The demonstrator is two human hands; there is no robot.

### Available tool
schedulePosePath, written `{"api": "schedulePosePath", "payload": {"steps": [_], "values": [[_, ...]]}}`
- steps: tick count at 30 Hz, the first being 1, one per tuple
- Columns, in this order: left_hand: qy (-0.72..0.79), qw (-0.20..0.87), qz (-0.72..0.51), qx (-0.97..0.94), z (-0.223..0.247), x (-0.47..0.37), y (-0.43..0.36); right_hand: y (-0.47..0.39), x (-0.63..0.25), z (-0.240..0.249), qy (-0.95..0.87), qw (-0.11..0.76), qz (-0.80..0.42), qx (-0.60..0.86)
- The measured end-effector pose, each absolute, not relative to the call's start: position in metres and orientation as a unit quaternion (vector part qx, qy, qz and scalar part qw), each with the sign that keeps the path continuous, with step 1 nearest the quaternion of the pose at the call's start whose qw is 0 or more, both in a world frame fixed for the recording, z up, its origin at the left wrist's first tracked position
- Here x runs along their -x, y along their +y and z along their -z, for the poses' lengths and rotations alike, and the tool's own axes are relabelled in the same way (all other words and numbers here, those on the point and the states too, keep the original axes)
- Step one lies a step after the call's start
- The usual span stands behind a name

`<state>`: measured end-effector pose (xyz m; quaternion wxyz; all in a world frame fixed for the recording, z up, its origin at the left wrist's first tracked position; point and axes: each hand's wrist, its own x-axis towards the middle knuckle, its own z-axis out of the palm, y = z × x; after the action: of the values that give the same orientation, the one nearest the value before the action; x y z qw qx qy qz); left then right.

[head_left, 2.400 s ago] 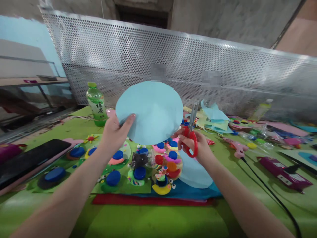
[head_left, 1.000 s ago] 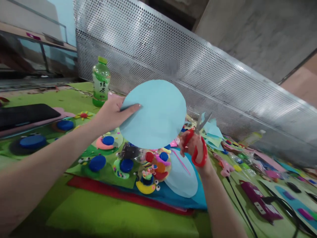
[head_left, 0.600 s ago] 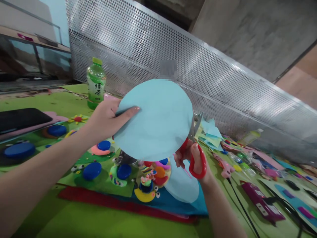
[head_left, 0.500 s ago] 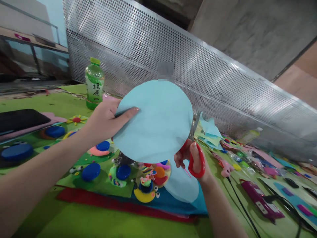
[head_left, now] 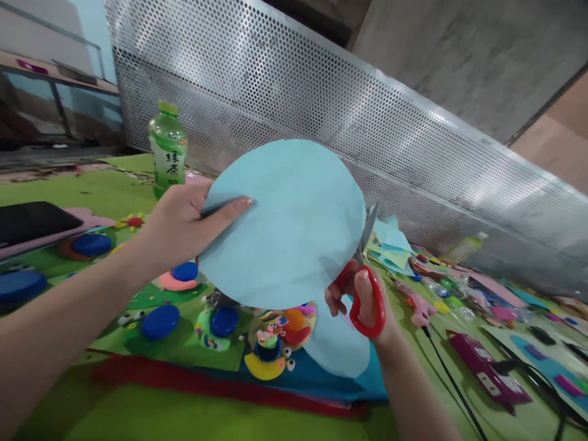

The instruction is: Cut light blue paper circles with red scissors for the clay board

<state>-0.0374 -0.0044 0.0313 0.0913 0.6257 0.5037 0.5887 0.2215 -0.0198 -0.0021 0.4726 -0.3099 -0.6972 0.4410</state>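
Note:
A light blue rounded paper (head_left: 285, 220) is held up in the middle of the view. My left hand (head_left: 193, 220) grips its left edge, thumb on the front and the other fingers hidden behind. Red-handled scissors (head_left: 373, 300) are in my right hand (head_left: 358, 294), its fingers through the loops. Their blades are at the paper's right edge, pointing up. Below, a second light blue paper piece (head_left: 340, 346) lies on the table, beside a yellow clay snail (head_left: 264, 367) and other clay figures with blue discs.
A green tea bottle (head_left: 168, 150) stands behind my left hand. At left lies a black phone (head_left: 37, 222). Paper scraps (head_left: 390, 242), a pink glue gun (head_left: 419, 309) and a purple power strip (head_left: 489, 370) with cables lie to the right. A perforated metal panel (head_left: 275, 79) runs behind.
The paper has tilted and shifted slightly, its right edge further right. The scissors' blades have moved a little to the right, and my left hand slightly left.

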Motion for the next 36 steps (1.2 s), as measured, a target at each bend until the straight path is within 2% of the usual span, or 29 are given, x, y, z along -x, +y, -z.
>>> {"api": "schedulePosePath", "payload": {"steps": [3,7,28,36], "values": [[0.489,-0.003,-0.563,-0.666,-0.031,0.039,-0.007,-0.020,-0.225,0.008,-0.721,0.487,-0.428,0.244],[0.464,-0.048,-0.584,-0.664,-0.031,0.040,-0.012,-0.021,-0.230,0.012,-0.730,0.520,-0.399,0.193],[0.516,-0.080,-0.592,-0.614,-0.033,0.039,-0.019,-0.025,-0.228,0.006,-0.735,0.542,-0.318,0.253],[0.483,-0.104,-0.598,-0.631,-0.032,0.039,-0.017,-0.025,-0.229,0.001,-0.742,0.516,-0.338,0.262]]}}
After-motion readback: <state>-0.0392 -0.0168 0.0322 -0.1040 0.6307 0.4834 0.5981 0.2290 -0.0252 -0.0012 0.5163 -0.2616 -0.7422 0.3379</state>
